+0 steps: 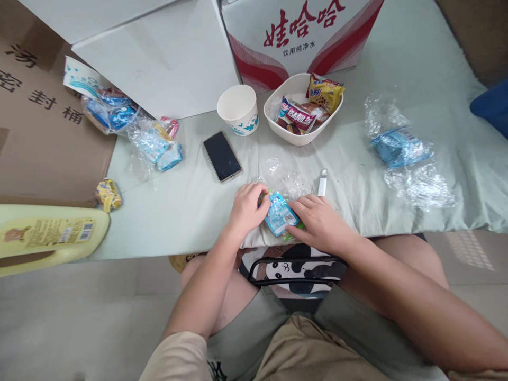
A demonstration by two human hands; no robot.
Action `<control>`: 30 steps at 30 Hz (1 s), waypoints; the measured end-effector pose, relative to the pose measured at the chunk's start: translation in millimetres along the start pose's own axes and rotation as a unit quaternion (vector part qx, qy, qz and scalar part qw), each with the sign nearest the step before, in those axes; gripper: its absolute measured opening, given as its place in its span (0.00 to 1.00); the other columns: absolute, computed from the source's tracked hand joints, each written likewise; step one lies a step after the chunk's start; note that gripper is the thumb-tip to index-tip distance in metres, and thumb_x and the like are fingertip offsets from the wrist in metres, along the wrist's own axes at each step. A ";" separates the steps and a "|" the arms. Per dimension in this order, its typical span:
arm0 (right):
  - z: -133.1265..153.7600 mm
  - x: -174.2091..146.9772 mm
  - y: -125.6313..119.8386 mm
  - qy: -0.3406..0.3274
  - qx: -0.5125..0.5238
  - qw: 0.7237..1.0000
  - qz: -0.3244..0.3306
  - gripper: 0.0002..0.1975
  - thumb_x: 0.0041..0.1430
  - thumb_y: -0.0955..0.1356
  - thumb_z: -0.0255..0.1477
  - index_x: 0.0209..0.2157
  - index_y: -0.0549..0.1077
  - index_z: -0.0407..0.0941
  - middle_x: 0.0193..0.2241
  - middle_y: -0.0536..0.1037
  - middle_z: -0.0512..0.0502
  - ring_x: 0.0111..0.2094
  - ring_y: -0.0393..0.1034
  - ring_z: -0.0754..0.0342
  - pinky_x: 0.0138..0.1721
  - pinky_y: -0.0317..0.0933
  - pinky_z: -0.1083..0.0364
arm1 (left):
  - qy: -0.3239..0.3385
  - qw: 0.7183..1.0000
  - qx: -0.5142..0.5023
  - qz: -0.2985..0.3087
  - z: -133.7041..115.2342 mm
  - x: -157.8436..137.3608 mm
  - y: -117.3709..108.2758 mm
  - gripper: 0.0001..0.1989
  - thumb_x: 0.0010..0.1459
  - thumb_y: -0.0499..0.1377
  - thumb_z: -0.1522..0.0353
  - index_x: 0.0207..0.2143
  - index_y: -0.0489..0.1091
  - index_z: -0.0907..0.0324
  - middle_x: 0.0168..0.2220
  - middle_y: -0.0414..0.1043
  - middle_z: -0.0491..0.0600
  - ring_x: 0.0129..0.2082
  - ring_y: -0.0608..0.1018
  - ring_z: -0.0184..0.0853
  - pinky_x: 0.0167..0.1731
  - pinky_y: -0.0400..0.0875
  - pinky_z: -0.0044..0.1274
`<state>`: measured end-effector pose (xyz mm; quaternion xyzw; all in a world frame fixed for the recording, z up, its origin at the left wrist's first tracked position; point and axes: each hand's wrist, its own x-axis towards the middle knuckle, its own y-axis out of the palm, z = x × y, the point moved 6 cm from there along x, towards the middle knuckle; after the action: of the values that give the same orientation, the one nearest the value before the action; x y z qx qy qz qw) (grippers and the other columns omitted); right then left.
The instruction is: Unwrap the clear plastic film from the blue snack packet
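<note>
A blue snack packet (279, 212) with a barcode lies at the table's front edge, between my two hands. My left hand (248, 209) has its fingers curled round the packet's left side, near something small and dark green. On the right side, my right hand (317, 221) grips the packet's edge between thumb and fingers. Some green wrapping shows under the packet. Crumpled see-through plastic (280, 174) lies just behind it, partly hidden by the packet. Beyond my right fingers lies a small silver-white tool (323, 182), perhaps a nail clipper.
Behind my hands are a phone (222, 156), a paper cup (238, 110) and a white bowl (297, 138) of wrapped snacks. Plastic-wrapped blue packets (400, 147) lie right; more wrappers (156, 143) lie left. Boxes (159, 63) line the back. A yellow jug (51, 238) stands left.
</note>
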<state>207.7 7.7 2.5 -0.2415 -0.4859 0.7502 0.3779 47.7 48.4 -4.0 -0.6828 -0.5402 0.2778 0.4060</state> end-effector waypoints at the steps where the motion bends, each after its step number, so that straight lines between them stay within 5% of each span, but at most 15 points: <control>1: -0.1 0.1 0.1 -0.001 0.000 1.000 0.002 0.15 0.64 0.66 0.38 0.43 0.71 0.40 0.38 0.77 0.38 0.42 0.69 0.41 0.42 0.56 0.48 | 0.001 1.000 -0.001 0.000 -0.1 -0.1 -0.1 0.03 0.61 0.55 0.72 0.35 0.67 0.56 0.38 0.75 0.50 0.42 0.75 0.40 0.45 0.67 0.33; 21: -4.7 1.3 0.3 0.010 0.062 0.997 -0.047 0.16 0.63 0.65 0.32 0.51 0.70 0.43 0.39 0.77 0.40 0.42 0.72 0.43 0.43 0.60 0.48 | -0.006 0.997 -0.076 -0.021 3.4 -2.1 -7.5 0.03 0.63 0.53 0.70 0.38 0.65 0.56 0.35 0.73 0.48 0.36 0.75 0.35 0.40 0.70 0.29; 30: -1.7 1.3 -11.0 -0.013 0.224 0.970 -0.095 0.14 0.60 0.63 0.26 0.48 0.69 0.44 0.35 0.74 0.44 0.34 0.70 0.51 0.37 0.65 0.53 | 0.014 0.985 -0.155 -0.072 0.7 -5.3 -14.8 0.05 0.64 0.51 0.69 0.40 0.65 0.56 0.38 0.74 0.49 0.37 0.76 0.34 0.40 0.72 0.27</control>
<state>211.7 12.4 11.9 -0.0938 -0.3315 0.8038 0.4851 38.1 44.8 8.0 -0.7003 -0.6191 0.1512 0.3216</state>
